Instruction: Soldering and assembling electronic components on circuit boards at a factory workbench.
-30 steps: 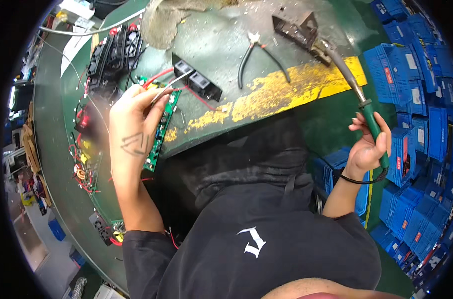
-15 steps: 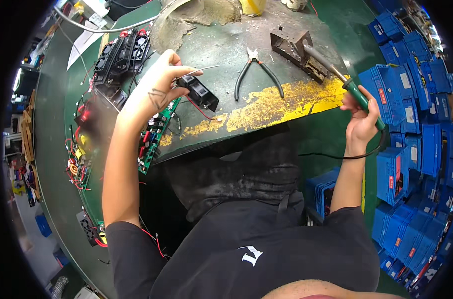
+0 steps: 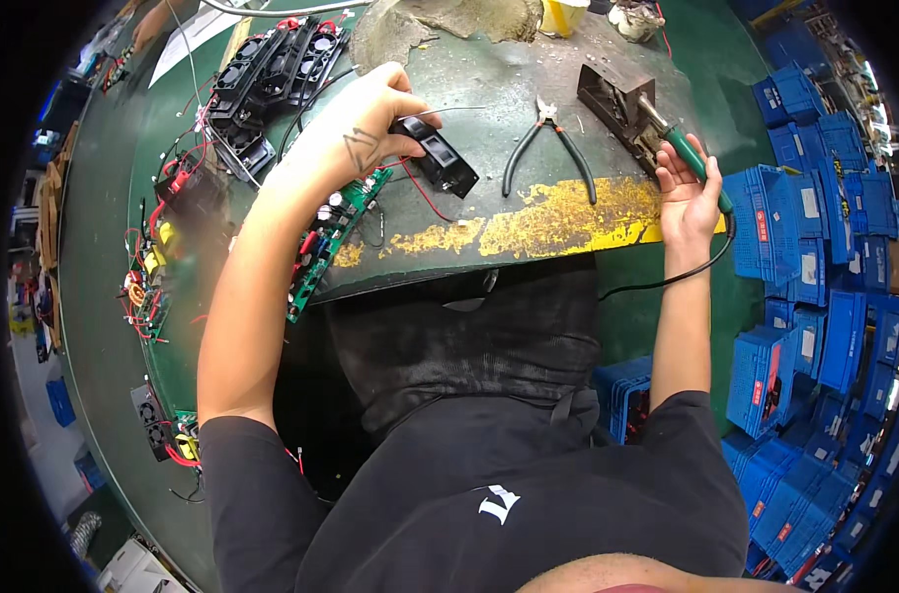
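My left hand (image 3: pixel 382 127) pinches a small black plastic panel (image 3: pixel 443 164) with rectangular openings and a red wire hanging from it. A thin strand of solder wire (image 3: pixel 457 109) sticks out from the same fingers, pointing right. In my right hand (image 3: pixel 692 206) is a soldering iron (image 3: pixel 689 156) by its green handle. The iron's metal shaft reaches into a rusty metal iron stand (image 3: pixel 608 104), which hides the tip. Between the hands, side cutters (image 3: pixel 549 148) lie with their dark handles spread. A green circuit board (image 3: pixel 336 237) sits under my left wrist, partly covered.
Black fan units (image 3: pixel 277 74) with red and black wires stand at the back left. Wired components (image 3: pixel 148 287) lie along the left side. Blue crates (image 3: pixel 766 227) are stacked at the right. The worn yellow table edge (image 3: pixel 558 217) runs before me.
The soldering iron has moved left and away from me, its shaft now in the stand. My left hand still holds the panel and solder. The whole view has shifted a little.
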`<action>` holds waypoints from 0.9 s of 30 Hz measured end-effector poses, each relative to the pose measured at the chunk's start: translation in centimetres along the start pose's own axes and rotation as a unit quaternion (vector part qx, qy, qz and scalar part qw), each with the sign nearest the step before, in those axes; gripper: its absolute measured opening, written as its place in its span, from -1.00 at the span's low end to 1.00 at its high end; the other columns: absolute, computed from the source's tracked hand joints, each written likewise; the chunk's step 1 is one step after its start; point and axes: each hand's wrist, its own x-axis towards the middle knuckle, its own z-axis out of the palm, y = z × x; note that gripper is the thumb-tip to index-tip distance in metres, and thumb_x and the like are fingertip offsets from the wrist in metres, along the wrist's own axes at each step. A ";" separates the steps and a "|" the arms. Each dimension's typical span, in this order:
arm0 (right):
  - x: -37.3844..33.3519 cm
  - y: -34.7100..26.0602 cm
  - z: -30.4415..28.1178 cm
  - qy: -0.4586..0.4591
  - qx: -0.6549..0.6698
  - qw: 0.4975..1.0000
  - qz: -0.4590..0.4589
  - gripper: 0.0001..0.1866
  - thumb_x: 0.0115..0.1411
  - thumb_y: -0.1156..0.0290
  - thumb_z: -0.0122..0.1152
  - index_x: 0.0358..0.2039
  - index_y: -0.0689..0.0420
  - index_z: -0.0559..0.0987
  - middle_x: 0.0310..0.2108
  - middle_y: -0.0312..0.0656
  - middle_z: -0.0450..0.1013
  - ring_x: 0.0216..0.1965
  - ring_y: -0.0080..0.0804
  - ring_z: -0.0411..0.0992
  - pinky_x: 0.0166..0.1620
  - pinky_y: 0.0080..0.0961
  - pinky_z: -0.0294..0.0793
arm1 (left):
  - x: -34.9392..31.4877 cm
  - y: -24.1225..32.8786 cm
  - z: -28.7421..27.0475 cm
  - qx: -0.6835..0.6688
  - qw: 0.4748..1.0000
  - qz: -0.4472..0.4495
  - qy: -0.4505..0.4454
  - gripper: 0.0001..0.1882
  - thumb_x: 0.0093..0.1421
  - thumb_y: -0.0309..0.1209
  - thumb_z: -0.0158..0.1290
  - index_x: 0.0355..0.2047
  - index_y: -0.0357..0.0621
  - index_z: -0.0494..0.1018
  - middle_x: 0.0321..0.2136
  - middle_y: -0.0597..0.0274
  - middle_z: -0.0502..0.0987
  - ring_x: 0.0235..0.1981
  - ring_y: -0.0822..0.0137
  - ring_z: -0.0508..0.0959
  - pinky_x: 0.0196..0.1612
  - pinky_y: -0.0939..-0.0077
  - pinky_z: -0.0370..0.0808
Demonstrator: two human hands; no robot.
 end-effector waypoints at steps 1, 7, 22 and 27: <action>0.1 0.2 0.0 0.000 0.000 1.000 0.002 -0.45 0.49 0.06 -0.09 0.23 0.25 0.45 0.00 0.14 0.57 -0.07 -0.20 0.61 -0.05 -0.44 0.68 | 0.1 -0.1 0.1 -0.001 1.000 -0.002 -0.001 -0.57 -0.07 -0.40 0.43 -0.12 -0.05 0.65 -0.28 0.12 0.42 -0.22 0.06 0.49 -0.13 0.24 0.45; -0.8 0.0 -0.8 -0.103 0.180 0.974 0.090 -0.49 0.47 0.32 0.04 0.28 0.40 0.33 0.23 0.21 0.37 0.15 -0.12 0.47 -0.12 -0.58 0.64 | 0.1 -0.7 0.0 -0.003 1.000 0.004 -0.022 -0.59 -0.02 -0.40 0.41 -0.11 -0.03 0.66 -0.24 0.13 0.44 -0.17 0.07 0.51 -0.08 0.27 0.46; -4.3 -5.8 -7.5 0.111 -0.230 0.964 0.069 -0.60 0.40 0.45 0.06 0.15 0.45 0.46 -0.11 0.12 0.59 -0.30 -0.33 0.61 -0.24 -0.51 0.66 | 0.7 -0.2 0.3 0.010 0.998 0.046 0.041 -0.62 -0.06 -0.36 0.41 -0.19 -0.09 0.63 -0.21 0.10 0.51 -0.18 0.02 0.56 -0.09 0.24 0.52; -8.5 -4.5 1.7 0.257 -0.529 0.651 -0.479 -0.78 0.35 0.60 0.02 -0.11 0.40 0.58 -0.17 -0.02 0.59 -0.21 -0.33 0.58 -0.11 -0.52 0.59 | -0.1 0.4 0.1 0.025 0.996 0.061 0.063 -0.61 -0.04 -0.39 0.39 -0.15 -0.09 0.63 -0.27 0.15 0.49 -0.25 0.09 0.55 -0.18 0.28 0.50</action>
